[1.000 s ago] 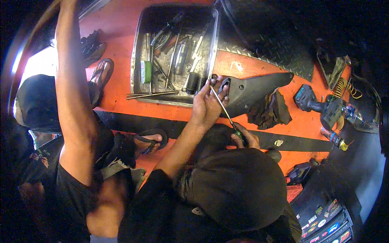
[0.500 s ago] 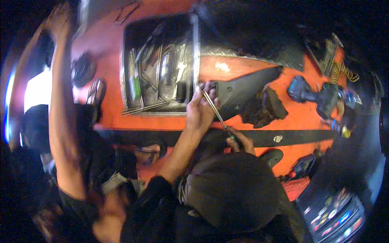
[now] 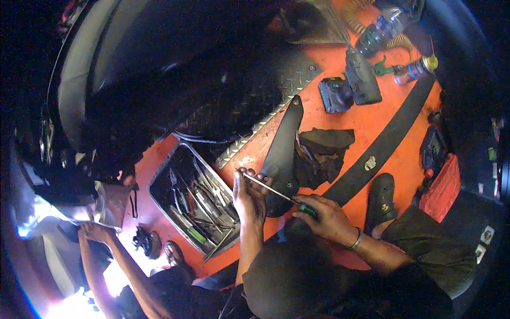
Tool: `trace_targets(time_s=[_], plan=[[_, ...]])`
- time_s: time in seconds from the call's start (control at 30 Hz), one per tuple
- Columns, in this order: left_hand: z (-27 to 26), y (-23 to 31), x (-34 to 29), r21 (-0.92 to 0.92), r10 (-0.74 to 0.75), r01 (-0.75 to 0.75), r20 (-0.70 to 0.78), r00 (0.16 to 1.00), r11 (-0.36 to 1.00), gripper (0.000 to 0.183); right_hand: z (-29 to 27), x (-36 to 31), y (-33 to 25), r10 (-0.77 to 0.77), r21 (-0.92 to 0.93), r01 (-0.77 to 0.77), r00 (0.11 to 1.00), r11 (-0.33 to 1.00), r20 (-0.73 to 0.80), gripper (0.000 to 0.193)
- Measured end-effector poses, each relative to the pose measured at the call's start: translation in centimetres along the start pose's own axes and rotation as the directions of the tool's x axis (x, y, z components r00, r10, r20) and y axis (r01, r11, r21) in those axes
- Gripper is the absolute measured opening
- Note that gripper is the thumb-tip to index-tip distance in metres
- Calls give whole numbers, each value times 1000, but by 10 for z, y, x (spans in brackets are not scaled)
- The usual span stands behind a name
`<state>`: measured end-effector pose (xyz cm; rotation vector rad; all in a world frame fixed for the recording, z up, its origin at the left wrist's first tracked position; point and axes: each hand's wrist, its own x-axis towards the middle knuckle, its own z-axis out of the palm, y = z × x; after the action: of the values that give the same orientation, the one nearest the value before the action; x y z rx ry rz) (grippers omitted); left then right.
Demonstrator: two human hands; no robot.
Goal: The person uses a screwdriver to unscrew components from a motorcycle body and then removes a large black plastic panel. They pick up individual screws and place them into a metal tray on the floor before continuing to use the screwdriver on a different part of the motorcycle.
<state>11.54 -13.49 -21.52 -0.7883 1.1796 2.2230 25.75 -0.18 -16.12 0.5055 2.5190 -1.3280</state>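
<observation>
My right hand is closed round the green-and-black handle of a long screwdriver. Its thin metal shaft slants up and leftward to my left hand, which is palm up with curled fingers. The shaft tip lies at the left thumb and fingertips; any small piece held there is too small to make out. Just past my left hand, a dark grey plastic trim panel rests on the red-orange floor, partly behind the fingers. To the left stands a tray of hand tools, including pliers and wrenches.
Dark crumpled material lies beside the panel. Farther off are a cordless drill, a spray can and a clear bottle. A black strip crosses the floor. At far left are another person's hands.
My view has turned, so the tray and the other person's arms sit lower and tilted. The screwdriver stays between my hands, its shaft lying flatter in view. More of my right forearm shows.
</observation>
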Motion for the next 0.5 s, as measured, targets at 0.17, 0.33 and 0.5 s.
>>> trace_targets(time_s=[0.17, 0.33, 0.5], plan=[[43, 48, 49, 120, 123, -178, 367, 922, 977, 14, -23, 1, 4, -93, 528, 132, 991, 839, -101, 53], [142, 74, 37, 78, 70, -140, 577, 814, 987, 22, -51, 3, 7, 72, 598, 176, 928, 782, -367, 53], [217, 57, 68, 190, -119, -51, 779, 616, 980, 27, -67, 23, 24, 41, 433, 357, 731, 828, -681, 47]])
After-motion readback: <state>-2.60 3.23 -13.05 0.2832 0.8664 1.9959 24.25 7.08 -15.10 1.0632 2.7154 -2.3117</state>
